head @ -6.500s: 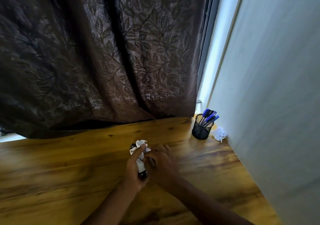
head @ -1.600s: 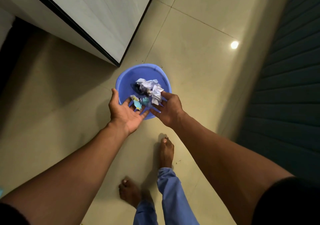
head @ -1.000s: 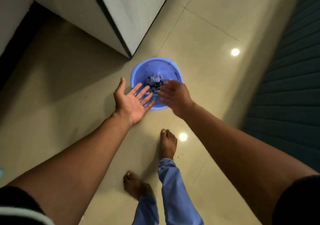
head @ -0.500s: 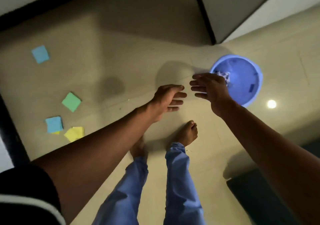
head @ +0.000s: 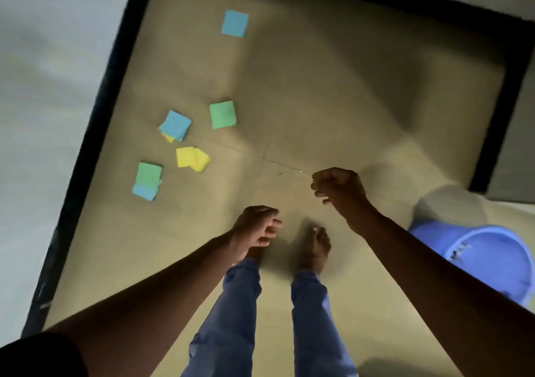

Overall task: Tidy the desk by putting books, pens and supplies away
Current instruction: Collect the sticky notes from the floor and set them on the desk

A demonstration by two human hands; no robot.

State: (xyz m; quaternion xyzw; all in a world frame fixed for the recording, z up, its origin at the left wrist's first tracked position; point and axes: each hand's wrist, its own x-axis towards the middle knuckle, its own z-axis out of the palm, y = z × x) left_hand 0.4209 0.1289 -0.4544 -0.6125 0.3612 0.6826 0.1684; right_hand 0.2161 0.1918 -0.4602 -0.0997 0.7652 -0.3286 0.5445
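A moment ago both my hands were open above the blue bucket (head: 492, 258), letting the crumpled paper fall in; now I have turned away, and the bucket sits at my right side, on the floor (head: 318, 87), with some scraps only faintly visible inside. My left hand (head: 256, 227) hangs low in front of my legs with the fingers loosely curled, and it holds nothing. My right hand (head: 338, 189) is closed like a fist; I see nothing in it, though the picture is blurred. In front of me, sticky notes lie scattered on the floor: 1 blue note (head: 235, 23) far off by itself, 1 green note (head: 222, 114), a blue one over a yellow one (head: 175, 125), 2 yellow ones (head: 192, 158), and a green-and-blue pair (head: 147, 181). I judge the waste step is finished, and these notes are the next supplies to collect. They are thin and flat, so picking each one up may be slow.
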